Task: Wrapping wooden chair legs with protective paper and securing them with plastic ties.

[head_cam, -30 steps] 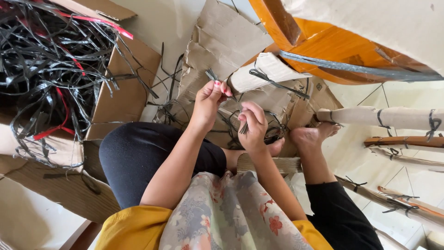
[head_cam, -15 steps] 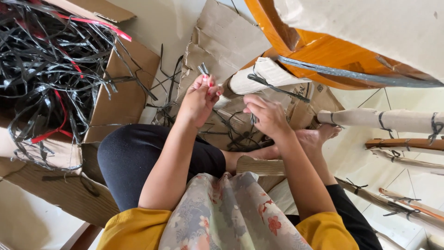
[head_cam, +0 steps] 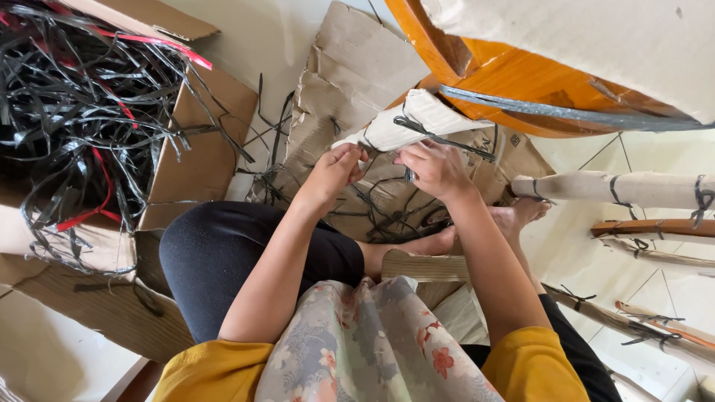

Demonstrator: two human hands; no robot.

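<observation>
The biggest thing is the orange wooden furniture piece (head_cam: 521, 82), wrapped partly in white paper, which leans over the scene at the top right. At the left stands an open cardboard box (head_cam: 197, 160) full of black plastic straps (head_cam: 74, 112), with a few red ones among them. Flat cardboard sheets (head_cam: 350, 67) cover the floor (head_cam: 275, 30) under the seated person, whose bare feet rest on them. At the right lie several wrapped wooden legs (head_cam: 633, 190), each one tied with dark straps.

Between the hands is a smaller paper-wrapped piece (head_cam: 417, 123), just in front of the orange furniture. A black strap (head_cam: 439, 138) goes around it. The left hand (head_cam: 335, 171) is closed on the near end of this wrapping; whether it pinches paper or strap I cannot tell. The right hand (head_cam: 436, 167) is closed too and holds a small dark thing (head_cam: 410, 176), maybe a strap end or a clip; it is too small to tell.

I judge that the step in hand is the fastening of the strap around the wrapped piece. The next move probably needs a firm pull with both hands, so that the strap sits tight and the paper does not slip.
</observation>
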